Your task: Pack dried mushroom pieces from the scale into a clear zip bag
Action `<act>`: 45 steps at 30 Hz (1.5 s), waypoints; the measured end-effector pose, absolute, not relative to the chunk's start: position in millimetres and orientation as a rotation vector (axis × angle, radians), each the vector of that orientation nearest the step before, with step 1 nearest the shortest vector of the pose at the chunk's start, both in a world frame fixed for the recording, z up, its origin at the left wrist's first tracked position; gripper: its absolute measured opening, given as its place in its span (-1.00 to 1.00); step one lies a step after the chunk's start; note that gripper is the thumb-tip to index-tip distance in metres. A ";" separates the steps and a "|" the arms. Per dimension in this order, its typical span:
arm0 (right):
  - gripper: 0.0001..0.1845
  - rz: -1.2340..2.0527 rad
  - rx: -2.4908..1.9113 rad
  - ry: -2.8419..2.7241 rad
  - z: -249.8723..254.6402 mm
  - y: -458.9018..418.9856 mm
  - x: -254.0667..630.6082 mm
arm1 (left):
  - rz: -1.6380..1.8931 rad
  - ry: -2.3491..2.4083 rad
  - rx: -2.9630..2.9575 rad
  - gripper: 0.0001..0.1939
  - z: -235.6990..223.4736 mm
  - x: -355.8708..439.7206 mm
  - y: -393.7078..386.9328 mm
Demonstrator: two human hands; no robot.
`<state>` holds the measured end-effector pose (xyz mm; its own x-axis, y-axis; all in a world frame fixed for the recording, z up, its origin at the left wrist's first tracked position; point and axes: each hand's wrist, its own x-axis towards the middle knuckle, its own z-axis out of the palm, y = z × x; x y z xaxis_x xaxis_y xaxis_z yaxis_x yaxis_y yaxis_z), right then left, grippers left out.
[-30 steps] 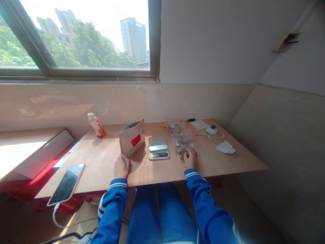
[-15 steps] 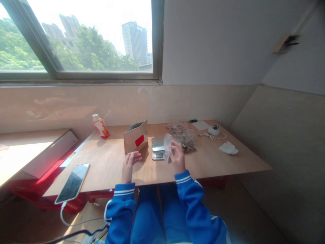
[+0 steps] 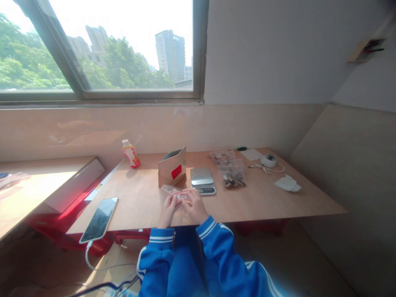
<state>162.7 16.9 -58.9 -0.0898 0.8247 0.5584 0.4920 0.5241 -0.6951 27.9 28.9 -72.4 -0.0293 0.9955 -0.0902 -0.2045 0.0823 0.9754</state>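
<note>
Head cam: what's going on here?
A person in blue sleeves is seated at a wooden desk, holding a small clear zip bag in front of them with the left hand and right hand. A kraft paper pouch with a red label stands just beyond it, beside a digital scale. More clear bags lie to the right of the scale, the nearest holding small dark pieces.

Clear glossy plastic bag (image 3: 171, 189), matt kraft-paper pouch (image 3: 168, 175), smooth plywood tabletop (image 3: 136, 198)
</note>
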 end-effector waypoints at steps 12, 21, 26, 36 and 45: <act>-0.83 0.514 -1.325 -1.707 -61.7 20.0 165.4 | 1.262 1.387 1.245 -0.64 -75.3 34.1 25.1; -0.75 0.818 -1.329 -1.432 -54.6 18.2 169.2 | 1.257 1.323 1.264 -0.63 -63.2 39.3 21.9; -0.69 0.895 -1.260 -1.477 -55.1 17.6 170.9 | 1.177 1.319 1.190 -0.56 -61.8 41.8 21.9; -0.73 0.954 -1.315 -1.410 -66.6 23.0 171.5 | 1.150 1.199 1.300 -0.61 -51.6 45.0 14.9; -0.63 0.892 -1.337 -1.141 -57.0 53.3 188.2 | 0.945 0.997 1.425 -0.58 -55.9 45.2 2.2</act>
